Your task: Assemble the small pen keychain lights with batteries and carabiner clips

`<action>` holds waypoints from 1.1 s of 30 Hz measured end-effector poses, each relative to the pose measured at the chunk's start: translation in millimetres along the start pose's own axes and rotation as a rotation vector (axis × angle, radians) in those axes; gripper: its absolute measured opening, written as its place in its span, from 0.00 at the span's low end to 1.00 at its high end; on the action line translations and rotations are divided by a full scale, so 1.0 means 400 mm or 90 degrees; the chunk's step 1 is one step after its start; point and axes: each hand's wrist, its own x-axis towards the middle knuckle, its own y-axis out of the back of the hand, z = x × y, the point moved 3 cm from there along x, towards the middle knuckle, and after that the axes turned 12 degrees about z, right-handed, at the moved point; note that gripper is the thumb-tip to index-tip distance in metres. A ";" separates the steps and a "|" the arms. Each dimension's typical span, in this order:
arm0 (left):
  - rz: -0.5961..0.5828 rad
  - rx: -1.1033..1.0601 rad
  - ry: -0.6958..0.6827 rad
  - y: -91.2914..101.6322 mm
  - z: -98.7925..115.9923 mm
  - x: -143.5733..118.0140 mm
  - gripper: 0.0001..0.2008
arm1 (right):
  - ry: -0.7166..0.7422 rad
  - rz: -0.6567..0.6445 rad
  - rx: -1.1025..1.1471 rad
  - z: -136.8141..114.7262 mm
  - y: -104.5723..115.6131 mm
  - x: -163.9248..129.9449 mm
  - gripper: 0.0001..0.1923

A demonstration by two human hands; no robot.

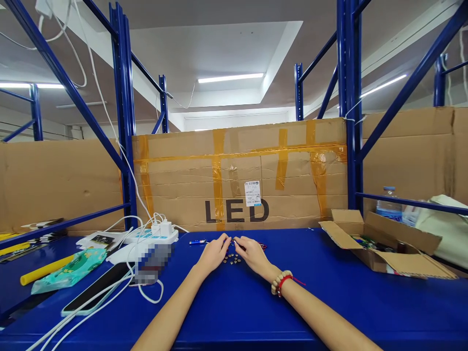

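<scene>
My left hand [214, 253] and my right hand [251, 253] meet over the middle of the blue tabletop, fingertips almost touching. Both are closed in a pinch around something small and dark between them, too small to make out. Just below the fingertips lie several small round metallic discs [232, 259], like coins or button cells. A blue pen-like stick [198, 242] lies beyond my left hand, its right end near the fingers. Behind my right hand, a red pen-like thing [262, 245] is partly hidden. Beads and a red cord circle my right wrist.
To the left are a power strip [157, 236] with white cables, a phone [97, 290], a teal packet [69, 273] and a yellow tube [47, 270]. An open cardboard box [387, 243] stands right. A large cardboard panel [183, 183] and blue rack posts [122, 117] bound the back.
</scene>
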 end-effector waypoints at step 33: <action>-0.044 -0.005 -0.015 0.007 0.009 -0.007 0.09 | -0.201 0.037 -0.131 0.113 0.039 0.002 0.14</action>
